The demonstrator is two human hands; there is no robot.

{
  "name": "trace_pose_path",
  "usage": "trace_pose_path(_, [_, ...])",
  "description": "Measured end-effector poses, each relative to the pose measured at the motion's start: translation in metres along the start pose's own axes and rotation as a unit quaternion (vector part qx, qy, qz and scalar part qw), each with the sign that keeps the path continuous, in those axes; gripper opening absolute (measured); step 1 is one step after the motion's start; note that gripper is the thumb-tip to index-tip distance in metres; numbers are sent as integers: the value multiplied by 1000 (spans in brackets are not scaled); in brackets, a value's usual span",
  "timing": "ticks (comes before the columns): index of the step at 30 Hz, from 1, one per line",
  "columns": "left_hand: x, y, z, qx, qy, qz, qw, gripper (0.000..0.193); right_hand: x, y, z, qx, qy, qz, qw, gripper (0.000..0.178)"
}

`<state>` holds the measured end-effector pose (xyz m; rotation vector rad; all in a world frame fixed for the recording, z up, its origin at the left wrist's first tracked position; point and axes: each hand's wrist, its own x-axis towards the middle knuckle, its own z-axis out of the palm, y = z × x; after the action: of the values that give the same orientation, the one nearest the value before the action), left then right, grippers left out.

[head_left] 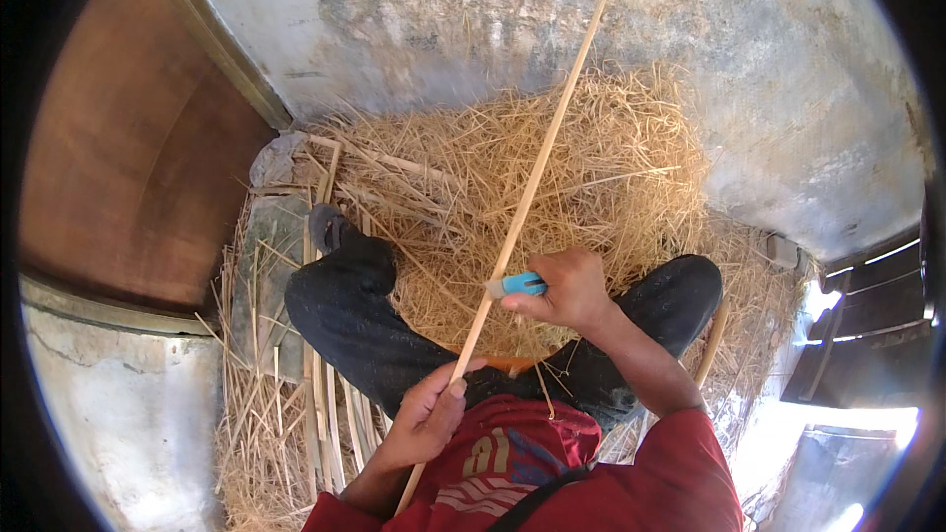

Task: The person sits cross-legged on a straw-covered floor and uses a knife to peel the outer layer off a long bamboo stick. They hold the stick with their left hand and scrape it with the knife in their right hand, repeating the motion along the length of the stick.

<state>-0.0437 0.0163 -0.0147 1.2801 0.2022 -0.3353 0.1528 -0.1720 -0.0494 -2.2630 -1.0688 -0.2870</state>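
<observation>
A long pale bamboo strip [540,169] slants from my lap up toward the wall. My left hand [431,416] is closed round its lower part, and the strip's near end passes below that hand beside my red shirt. My right hand [567,289] grips a blue-handled knife [522,284]. The knife's front end rests against the strip, a little above my left hand. Its blade is too small to make out clearly.
I sit with bent legs in dark trousers [355,300] among piled straw-like shavings [611,158]. More strips [320,414] lie at the left, by a grey slab [268,286]. A stained wall [443,30] rises ahead, and a brown panel [118,158] stands at left.
</observation>
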Motion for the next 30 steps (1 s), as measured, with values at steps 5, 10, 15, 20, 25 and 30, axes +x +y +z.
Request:
trace_pose_path(5, [-5,2,0,66,-18,12,998,34,9,25,-5,-10,27,78,997,60])
trace_pose_path(10, [-15,3,3,-30,-31,-21,999,31,18,2,-26,-78,-31,-23,996,59])
trace_pose_path(15, [-24,-9,-9,-265,-101,-45,958,29,37,-4,-29,-119,-21,-31,992,59])
trace_pose_path(20, [-39,-21,-9,-342,-135,-66,928,29,29,-10,-18,-125,-32,-37,991,59])
trace_pose_path(25, [-39,-13,-9,-277,-92,-57,955,26,31,-18,-21,-82,-140,-87,983,60])
trace_pose_path(30, [-37,-11,-12,-311,-129,-36,941,26,53,-8,-36,-92,-34,-67,993,61])
